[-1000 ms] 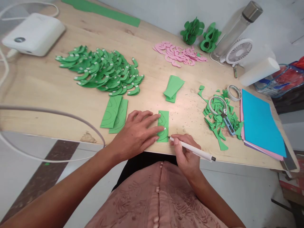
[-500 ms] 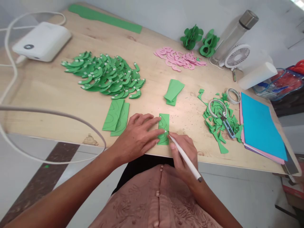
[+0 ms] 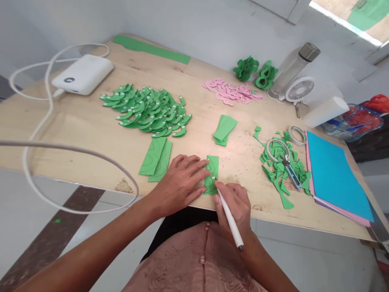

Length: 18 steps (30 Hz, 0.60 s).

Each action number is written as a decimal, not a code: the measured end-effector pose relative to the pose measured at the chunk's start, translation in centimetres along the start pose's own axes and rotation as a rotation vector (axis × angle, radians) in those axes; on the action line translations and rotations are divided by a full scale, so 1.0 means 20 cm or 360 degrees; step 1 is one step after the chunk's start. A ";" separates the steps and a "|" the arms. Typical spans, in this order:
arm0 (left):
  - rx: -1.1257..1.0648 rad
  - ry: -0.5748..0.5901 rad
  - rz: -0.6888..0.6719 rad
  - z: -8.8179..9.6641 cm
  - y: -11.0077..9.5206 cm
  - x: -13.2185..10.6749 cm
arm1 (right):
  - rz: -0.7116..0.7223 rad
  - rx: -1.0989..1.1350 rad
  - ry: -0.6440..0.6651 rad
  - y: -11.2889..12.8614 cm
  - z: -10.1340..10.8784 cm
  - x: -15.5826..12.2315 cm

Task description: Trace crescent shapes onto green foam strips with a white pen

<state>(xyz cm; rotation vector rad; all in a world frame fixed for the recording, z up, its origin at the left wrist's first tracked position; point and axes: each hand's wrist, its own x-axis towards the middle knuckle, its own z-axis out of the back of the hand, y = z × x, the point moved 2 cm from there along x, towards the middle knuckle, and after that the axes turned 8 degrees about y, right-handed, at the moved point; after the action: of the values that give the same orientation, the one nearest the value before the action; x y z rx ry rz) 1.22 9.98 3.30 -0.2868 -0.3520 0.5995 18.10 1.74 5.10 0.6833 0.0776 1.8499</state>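
A small green paper strip (image 3: pixel 214 164) with curved pencil-like lines lies near the table's front edge. My left hand (image 3: pixel 182 182) rests with fingers spread, their tips on the strip's left side. My right hand (image 3: pixel 238 205) grips a white pen (image 3: pixel 230 221), its tip end at the strip's lower right, by a small whitish patch. The tip itself is partly hidden by my fingers. Left of my left hand lie two green strips with drawn curves (image 3: pixel 153 156), overlapping. Beyond the hands is a small stack of plain green strips (image 3: pixel 225 127).
Curved green cutouts (image 3: pixel 148 111) form a heap at left, pink cutouts (image 3: pixel 231 93) farther back. Scissors (image 3: pixel 291 172) and a tape ring lie on green scraps (image 3: pixel 284 198). Blue paper (image 3: pixel 337 174) is at right. A power bank (image 3: pixel 83 75) trails a looping cable (image 3: pixel 112 158) across the left front.
The whole view has shifted, so the table appears lower. On the strip, the pen tip has moved slightly inward from its right edge. My left hand keeps its place on the paper.
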 end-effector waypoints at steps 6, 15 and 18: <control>-0.0017 0.0003 0.0000 0.02 0.01 0.02 | 0.0054 -0.0045 -0.0052 0.00 -0.01 0.00; -0.0025 0.0010 -0.0003 0.02 0.01 0.02 | 0.0068 -0.0062 -0.0059 -0.01 -0.03 -0.01; -0.0012 0.0010 -0.0004 0.02 0.02 0.02 | 0.0037 -0.0044 -0.0064 -0.01 -0.03 -0.02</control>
<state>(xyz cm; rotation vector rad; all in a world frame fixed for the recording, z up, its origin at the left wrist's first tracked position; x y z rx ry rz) 1.21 10.59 3.66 -0.2955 -0.3487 0.5947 18.09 1.72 4.35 0.7043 0.0179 1.8553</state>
